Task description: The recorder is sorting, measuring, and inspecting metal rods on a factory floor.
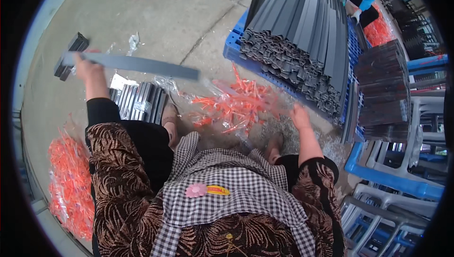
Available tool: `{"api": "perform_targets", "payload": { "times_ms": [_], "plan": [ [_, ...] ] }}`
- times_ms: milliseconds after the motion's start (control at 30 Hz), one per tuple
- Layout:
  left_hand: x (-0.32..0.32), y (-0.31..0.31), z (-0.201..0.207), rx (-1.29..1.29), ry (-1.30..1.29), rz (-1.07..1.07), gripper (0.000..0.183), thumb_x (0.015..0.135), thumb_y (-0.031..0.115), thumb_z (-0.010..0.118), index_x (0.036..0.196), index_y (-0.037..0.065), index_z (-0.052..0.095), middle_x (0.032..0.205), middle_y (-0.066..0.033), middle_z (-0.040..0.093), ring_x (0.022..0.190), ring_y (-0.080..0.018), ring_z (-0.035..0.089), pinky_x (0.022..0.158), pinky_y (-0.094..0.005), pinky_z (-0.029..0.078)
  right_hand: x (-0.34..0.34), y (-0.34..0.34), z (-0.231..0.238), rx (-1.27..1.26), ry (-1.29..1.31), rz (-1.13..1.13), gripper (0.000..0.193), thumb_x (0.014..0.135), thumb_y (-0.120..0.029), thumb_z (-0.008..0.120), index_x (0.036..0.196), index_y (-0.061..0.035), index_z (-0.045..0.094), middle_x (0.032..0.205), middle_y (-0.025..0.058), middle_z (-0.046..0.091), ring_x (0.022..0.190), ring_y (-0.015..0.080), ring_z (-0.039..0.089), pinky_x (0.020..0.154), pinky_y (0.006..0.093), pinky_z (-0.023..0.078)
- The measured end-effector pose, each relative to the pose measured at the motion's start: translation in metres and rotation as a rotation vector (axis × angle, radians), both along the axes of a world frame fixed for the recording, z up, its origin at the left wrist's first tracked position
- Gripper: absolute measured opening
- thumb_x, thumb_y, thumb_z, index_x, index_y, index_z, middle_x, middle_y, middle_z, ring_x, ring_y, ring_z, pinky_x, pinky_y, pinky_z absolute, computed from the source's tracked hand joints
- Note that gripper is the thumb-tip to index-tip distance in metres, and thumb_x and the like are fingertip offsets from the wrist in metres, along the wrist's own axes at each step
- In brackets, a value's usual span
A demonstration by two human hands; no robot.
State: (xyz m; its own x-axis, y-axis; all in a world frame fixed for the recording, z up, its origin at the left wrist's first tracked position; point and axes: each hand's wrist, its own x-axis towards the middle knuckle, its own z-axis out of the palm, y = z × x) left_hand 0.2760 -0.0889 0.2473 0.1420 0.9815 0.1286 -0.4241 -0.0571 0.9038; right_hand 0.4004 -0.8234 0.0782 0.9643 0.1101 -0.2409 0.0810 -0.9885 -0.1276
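The left hand (pixel 86 68) is closed around 1 long grey strip (pixel 137 64), held level over open concrete floor (pixel 179 16) with room on every side. The right hand (pixel 300 116) hovers, fingers loosely spread and holding nothing, beside clear bags of orange pieces (pixel 236 105). Just beyond, a blue pallet (pixel 232 44) stacked with grey profiles (pixel 298 34) blocks the right.

— What are we holding up on our left?

— A long flat grey strip (pixel 137 64), gripped near one end in our left hand (pixel 87 70). It lies almost level, its free end pointing right, raised over the concrete.

— And on the other side?

— Our right hand (pixel 300 116) reaches down, fingers spread, just beside the orange plastic pieces (pixel 234 105) in their clear bag, heaped ahead of our knees.
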Motion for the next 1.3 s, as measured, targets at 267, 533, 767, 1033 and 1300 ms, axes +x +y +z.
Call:
{"api": "perform_targets", "payload": {
  "times_ms": [267, 533, 767, 1033, 1300],
  "plan": [
    [-0.034, -0.063, 0.057, 0.052, -0.223, -0.293, 0.035, 0.095, 0.030, 0.036, 0.091, -0.003, 0.046, 0.077, -0.0130, 0.053, 0.068, -0.0239, 0.053, 0.066, -0.0355, 0.048, 0.020, 0.060, -0.027, 0.518, 0.363, -0.071, 0.026, 0.087, -0.026, 0.044, 0.109, -0.0161, 0.054, 0.100, 0.0094, 0.062, 0.084, 0.0306, 0.058, 0.071, 0.0400, 0.046],
    [0.039, -0.230, 0.057, -0.165, -0.243, -0.712, 0.035, 0.094, 0.036, 0.044, 0.091, 0.001, 0.049, 0.078, -0.0096, 0.052, 0.069, -0.0184, 0.052, 0.066, -0.0290, 0.045, 0.025, 0.185, -0.112, 0.471, 0.167, 0.253, 0.019, 0.086, -0.019, 0.047, 0.103, -0.0109, 0.050, 0.096, 0.0111, 0.060, 0.087, 0.0318, 0.056, 0.076, 0.0419, 0.043],
    [0.078, -0.234, 0.052, -0.233, -0.120, -0.576, 0.035, 0.093, 0.036, 0.046, 0.087, 0.002, 0.051, 0.073, -0.0075, 0.053, 0.065, -0.0171, 0.053, 0.062, -0.0273, 0.046, 0.017, 0.224, -0.076, -0.048, 0.135, 0.982, 0.031, 0.080, -0.014, 0.048, 0.110, -0.0043, 0.053, 0.098, 0.0095, 0.063, 0.105, 0.0307, 0.047, 0.095, 0.0485, 0.028],
    [0.081, -0.226, 0.040, -0.247, -0.043, -0.576, 0.033, 0.092, 0.035, 0.049, 0.087, 0.002, 0.051, 0.076, -0.0068, 0.053, 0.066, -0.0159, 0.052, 0.063, -0.0260, 0.046, 0.025, 0.254, 0.046, 0.528, 0.735, 0.416, 0.059, 0.082, -0.013, 0.045, 0.136, -0.0328, 0.034, 0.141, 0.0061, 0.033, 0.124, 0.0333, 0.037, 0.104, 0.0436, 0.032],
    [0.100, -0.254, 0.039, -0.303, -0.087, -0.659, 0.035, 0.092, 0.037, 0.049, 0.086, 0.003, 0.051, 0.073, -0.0066, 0.053, 0.064, -0.0158, 0.053, 0.060, -0.0259, 0.046, 0.028, 0.238, 0.099, 1.192, 0.509, 0.494, 0.044, 0.086, -0.021, 0.049, 0.128, -0.0102, 0.045, 0.127, 0.0107, 0.049, 0.100, 0.0279, 0.056, 0.084, 0.0341, 0.045]
  ]
}}
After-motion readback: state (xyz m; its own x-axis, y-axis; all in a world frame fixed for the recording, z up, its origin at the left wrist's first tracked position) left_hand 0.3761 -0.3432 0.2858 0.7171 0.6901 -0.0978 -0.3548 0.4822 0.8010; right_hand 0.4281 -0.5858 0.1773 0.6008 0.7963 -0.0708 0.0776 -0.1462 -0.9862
